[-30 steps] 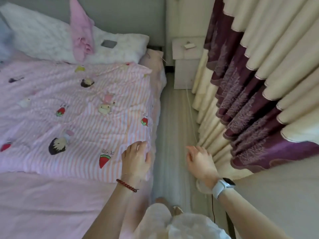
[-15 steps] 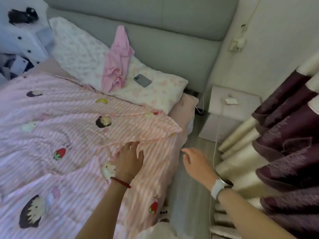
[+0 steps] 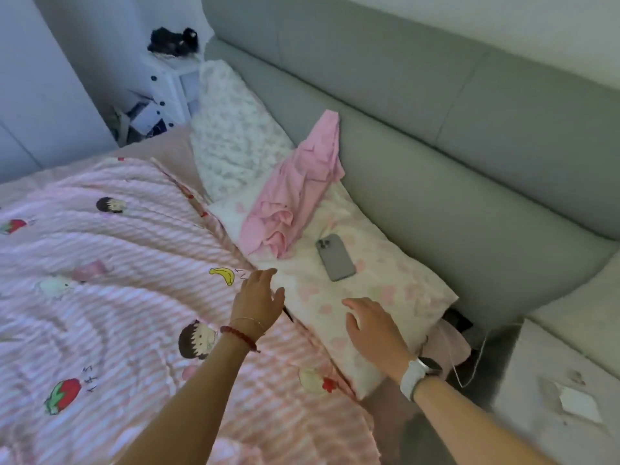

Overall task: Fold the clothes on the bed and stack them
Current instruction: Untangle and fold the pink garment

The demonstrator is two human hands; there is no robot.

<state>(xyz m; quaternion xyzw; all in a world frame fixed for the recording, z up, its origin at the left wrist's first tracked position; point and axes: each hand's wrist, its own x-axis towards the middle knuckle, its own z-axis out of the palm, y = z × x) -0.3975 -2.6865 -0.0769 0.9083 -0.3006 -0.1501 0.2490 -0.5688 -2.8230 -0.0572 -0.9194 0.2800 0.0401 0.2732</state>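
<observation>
We log 2 hands, both with fingers spread and gripping nothing: left hand [image 3: 256, 297] over the striped quilt [image 3: 110, 297] edge, right hand [image 3: 374, 325] over the floral pillow [image 3: 399, 297]. Beyond them, 1 crumpled pink garment [image 3: 295, 196] lies on that pillow, leaning against the grey headboard [image 3: 469, 135]; 1 phone [image 3: 335, 257] lies just beside it.

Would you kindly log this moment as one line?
left hand: open over quilt | right hand: open over pillow | pink garment: unfolded

Grey phone [image 3: 335, 257] on floral pillow [image 3: 396, 297], perhaps face-down
</observation>
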